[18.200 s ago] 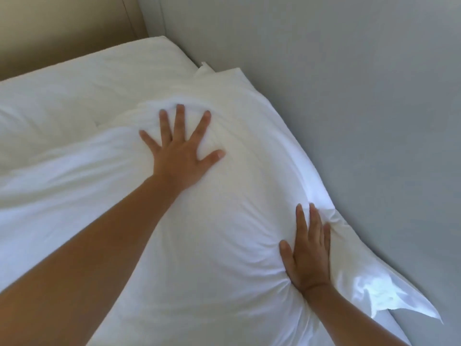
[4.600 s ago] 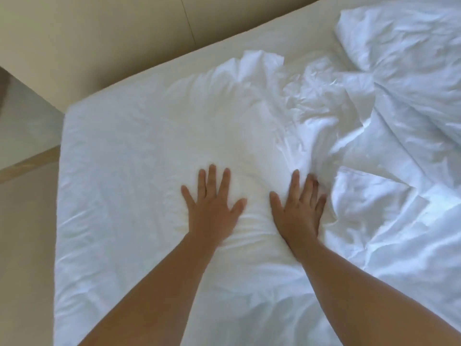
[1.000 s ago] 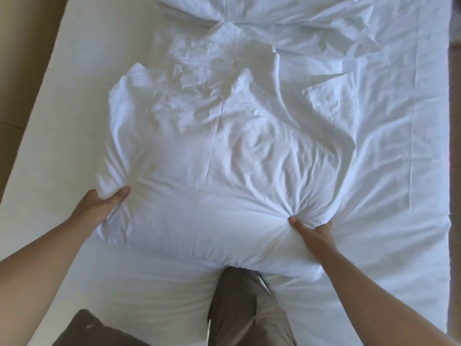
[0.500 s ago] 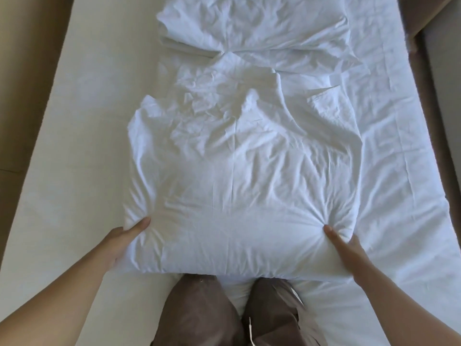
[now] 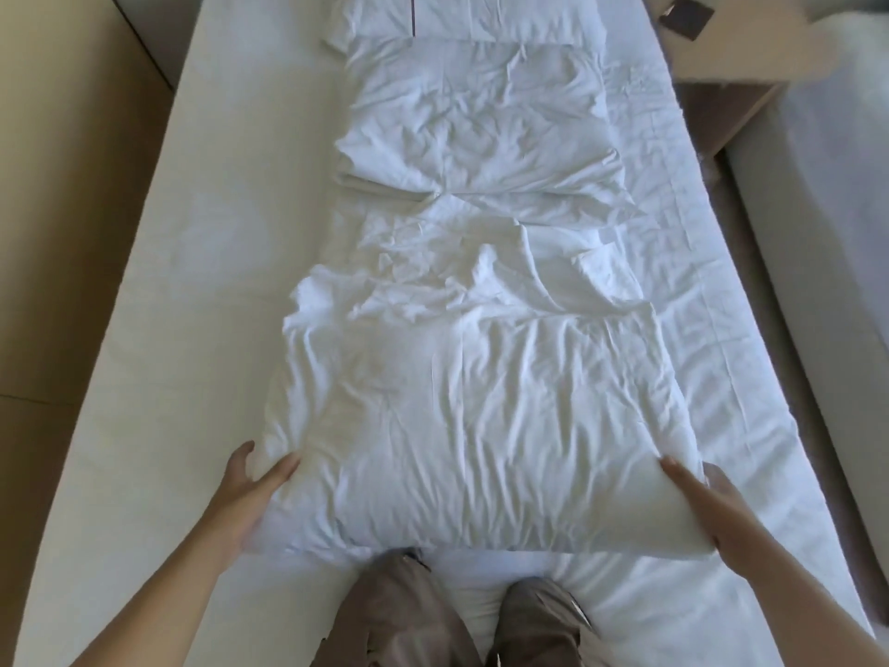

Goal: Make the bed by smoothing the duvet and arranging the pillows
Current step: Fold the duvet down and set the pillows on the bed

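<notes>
A folded, wrinkled white duvet [image 5: 481, 402] lies lengthwise down the middle of the bed's white sheet [image 5: 202, 291]. My left hand [image 5: 250, 493] grips its near left corner, thumb on top and fingers underneath. My right hand [image 5: 707, 498] holds the near right corner the same way. The duvet's far part is still bunched and folded [image 5: 471, 137]. A white pillow [image 5: 462, 16] lies at the head of the bed, partly cut off by the frame's top edge.
I kneel on the bed; my knees in brown trousers [image 5: 433, 613] sit just behind the duvet's near edge. A beige wall panel [image 5: 62, 185] runs along the left. A bedside table [image 5: 741, 36] and a second bed [image 5: 827, 195] stand on the right.
Both hands have pulled the duvet's near edge toward me and spread apart to its corners. The duvet lies longer and flatter. The view has risen, showing the pillow.
</notes>
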A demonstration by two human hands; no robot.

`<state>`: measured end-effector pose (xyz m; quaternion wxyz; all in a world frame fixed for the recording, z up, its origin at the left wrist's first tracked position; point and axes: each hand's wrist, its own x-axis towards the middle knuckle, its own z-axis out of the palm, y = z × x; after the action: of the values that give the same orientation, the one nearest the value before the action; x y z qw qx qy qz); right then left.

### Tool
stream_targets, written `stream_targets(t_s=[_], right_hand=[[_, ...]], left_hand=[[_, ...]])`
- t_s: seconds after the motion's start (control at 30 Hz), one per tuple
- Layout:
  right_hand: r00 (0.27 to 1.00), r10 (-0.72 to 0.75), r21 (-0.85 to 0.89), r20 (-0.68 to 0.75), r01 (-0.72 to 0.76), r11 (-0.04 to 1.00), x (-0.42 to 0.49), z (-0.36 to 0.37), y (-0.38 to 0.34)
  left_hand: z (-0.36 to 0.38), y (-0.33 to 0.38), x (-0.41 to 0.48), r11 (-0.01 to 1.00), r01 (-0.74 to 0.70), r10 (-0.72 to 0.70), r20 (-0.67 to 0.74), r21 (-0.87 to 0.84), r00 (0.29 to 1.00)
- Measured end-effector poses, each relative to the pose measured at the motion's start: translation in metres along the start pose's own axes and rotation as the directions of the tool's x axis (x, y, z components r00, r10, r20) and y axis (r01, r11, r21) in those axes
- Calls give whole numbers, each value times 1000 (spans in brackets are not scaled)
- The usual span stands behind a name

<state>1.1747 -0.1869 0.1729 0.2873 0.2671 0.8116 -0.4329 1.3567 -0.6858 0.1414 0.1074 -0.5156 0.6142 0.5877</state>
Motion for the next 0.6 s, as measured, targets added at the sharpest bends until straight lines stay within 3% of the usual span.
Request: stream_targets(t_s=[0.2,0.4,0.6], right_hand=[[966,-249,185,-69,258,948,-24,-26,-67],[908,-402,374,-118,416,829,-28,-30,-153],[878,-451,311,-159,478,821,-10,-9,-191]], left_hand=[[-26,95,-4,954,-270,286,126,-126,950],[-39,163,14,863,-318,403,156,-393,902],[-11,212,22,809,-376,487,156,-451,859]])
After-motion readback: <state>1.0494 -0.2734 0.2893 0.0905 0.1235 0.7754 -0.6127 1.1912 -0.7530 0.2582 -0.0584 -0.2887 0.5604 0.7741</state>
